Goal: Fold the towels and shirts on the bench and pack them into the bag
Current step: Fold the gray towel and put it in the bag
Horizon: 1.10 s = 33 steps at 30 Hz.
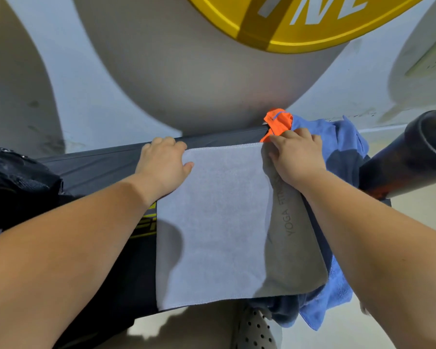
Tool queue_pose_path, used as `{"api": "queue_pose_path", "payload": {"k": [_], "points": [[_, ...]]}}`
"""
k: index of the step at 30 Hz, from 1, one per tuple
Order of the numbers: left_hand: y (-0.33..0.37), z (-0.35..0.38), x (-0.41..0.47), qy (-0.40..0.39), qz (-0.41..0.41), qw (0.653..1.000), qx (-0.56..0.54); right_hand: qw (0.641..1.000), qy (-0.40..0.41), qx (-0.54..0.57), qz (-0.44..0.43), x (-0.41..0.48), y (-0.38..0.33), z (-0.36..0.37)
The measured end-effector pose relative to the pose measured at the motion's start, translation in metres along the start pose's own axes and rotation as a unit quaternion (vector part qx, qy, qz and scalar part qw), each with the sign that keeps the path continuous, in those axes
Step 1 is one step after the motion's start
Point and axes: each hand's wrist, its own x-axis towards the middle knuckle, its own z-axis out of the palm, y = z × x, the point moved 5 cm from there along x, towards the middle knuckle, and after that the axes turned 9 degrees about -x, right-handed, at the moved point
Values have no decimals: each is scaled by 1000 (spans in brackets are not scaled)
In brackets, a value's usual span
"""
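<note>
A grey towel (212, 222) lies across the black bench (98, 170), one layer laid over another; the lower layer shows the print "YOGA FITNESS" on the right. My left hand (161, 165) grips the towel's far left corner, thumb on top and fingers curled over the edge. At the far right corner my right hand (297, 157) pinches the fabric. A blue towel (337, 147) lies crumpled under and to the right of the grey one, with an orange garment (278, 122) at the bench's far edge. A black bag (13, 177) sits at the left end.
A black cylindrical pad or roller (413, 157) juts in at the right. A white wall with a yellow round sign (300, 26) stands right behind the bench. A perforated grey shoe (254, 328) shows on the pale floor below.
</note>
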Motion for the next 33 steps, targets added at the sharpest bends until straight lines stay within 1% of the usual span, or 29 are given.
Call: {"api": "queue_pose_path", "payload": {"k": [2, 6, 8, 11, 13, 17, 20, 23, 25, 27, 29, 31, 33], "points": [[0, -5, 9, -32, -2, 999, -18, 1000, -18, -6, 10, 4, 1, -2], [-8, -8, 21, -81, -50, 992, -83, 999, -47, -1, 21, 12, 1, -1], [-10, -7, 22, -79, -57, 990, -105, 998, -58, 2, 0, 15, -1, -1], [-9, -8, 21, -61, -39, 989, -131, 997, -61, -4, -39, 18, -5, -6], [-10, -11, 20, -49, -41, 986, -157, 998, -56, 4, -39, 19, -5, -7], [-20, -18, 20, -49, -84, 965, -243, 998, -57, 19, -28, 18, -2, -4], [-23, -22, 17, -47, -79, 957, -275, 998, -49, 34, -32, 20, 0, -5], [-27, -24, 12, -52, -77, 950, -297, 998, -21, 41, -41, 20, -1, -7], [-33, -27, 9, -51, -80, 949, -301, 996, -14, 83, -22, 18, 1, -8], [-40, -32, 9, -24, -87, 955, -282, 985, -10, 173, 9, 17, 4, -13], [-48, -41, 10, 29, -109, 958, -262, 957, -6, 286, 53, 21, 6, -17], [-54, -51, 10, 84, -130, 954, -257, 921, 8, 381, 74, 28, 2, -23], [-56, -56, 10, 107, -136, 953, -250, 902, 8, 424, 83, 33, -3, -26]]}}
